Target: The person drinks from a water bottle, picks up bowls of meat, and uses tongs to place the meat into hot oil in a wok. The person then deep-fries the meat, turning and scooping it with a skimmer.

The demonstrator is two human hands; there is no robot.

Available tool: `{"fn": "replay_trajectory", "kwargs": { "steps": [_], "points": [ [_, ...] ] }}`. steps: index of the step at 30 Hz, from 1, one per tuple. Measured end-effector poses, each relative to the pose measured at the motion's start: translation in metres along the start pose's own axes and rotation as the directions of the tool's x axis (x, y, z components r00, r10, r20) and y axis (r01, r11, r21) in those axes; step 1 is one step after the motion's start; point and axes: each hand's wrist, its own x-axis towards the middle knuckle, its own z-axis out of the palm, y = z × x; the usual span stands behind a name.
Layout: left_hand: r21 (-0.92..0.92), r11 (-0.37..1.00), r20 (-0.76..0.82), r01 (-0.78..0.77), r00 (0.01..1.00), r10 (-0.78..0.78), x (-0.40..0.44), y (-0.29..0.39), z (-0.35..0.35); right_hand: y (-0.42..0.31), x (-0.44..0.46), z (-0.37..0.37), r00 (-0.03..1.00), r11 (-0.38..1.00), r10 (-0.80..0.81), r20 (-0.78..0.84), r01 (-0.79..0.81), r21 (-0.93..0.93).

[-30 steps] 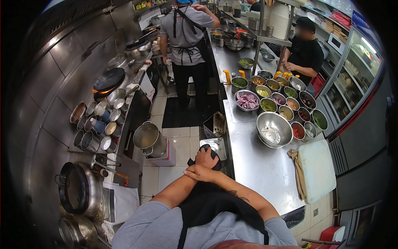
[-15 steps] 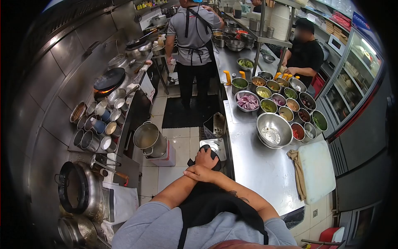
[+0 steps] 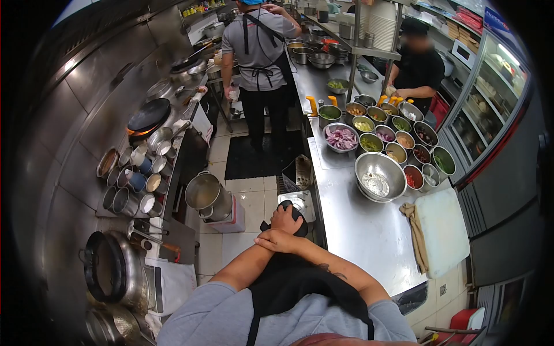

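Note:
My left hand [image 3: 283, 218] hangs low in front of my black apron [image 3: 303, 279], its fingers stretched out over a dark shape [image 3: 299, 225] that looks like a shoe. Whether it touches that shape I cannot tell. Across it lies my right hand [image 3: 273, 240], with its fingers wrapped round my left wrist. Neither hand holds a tool or food. Closest to them are a white tray-like item [image 3: 302, 203] on the floor and, to the right, the steel counter [image 3: 352, 242].
A large pot [image 3: 203, 195] stands on a box at left. Burner flame glows under a wok [image 3: 149, 115]. The counter holds a steel bowl [image 3: 380, 176], several containers of cut vegetables, a cutting board [image 3: 441, 230] and a brown cloth [image 3: 416, 239]. Two co-workers [image 3: 262, 52] [image 3: 416, 66] stand ahead.
My hands keep the same crossed hold. The view has shifted slightly. At the back, the co-worker in grey has moved a little to the left.

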Motion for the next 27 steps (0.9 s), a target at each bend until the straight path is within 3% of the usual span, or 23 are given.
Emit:
{"fn": "replay_trajectory", "kwargs": {
  "steps": [10,13,27],
  "points": [
    [-0.010,0.997,-0.101,-0.075,0.992,0.073,0.003,-0.007,0.013,0.005,-0.001,0.001,1.000,1.000,-0.019,-0.023,0.019,0.001],
    [-0.001,0.998,-0.077,-0.070,0.995,0.070,0.002,-0.004,0.008,0.002,0.000,-0.003,0.998,0.999,0.045,0.031,-0.046,0.021],
    [0.017,0.999,-0.033,-0.045,0.998,0.046,0.000,0.001,0.002,-0.002,-0.003,-0.006,0.999,0.998,0.040,0.012,-0.041,0.041]
  ]
}}
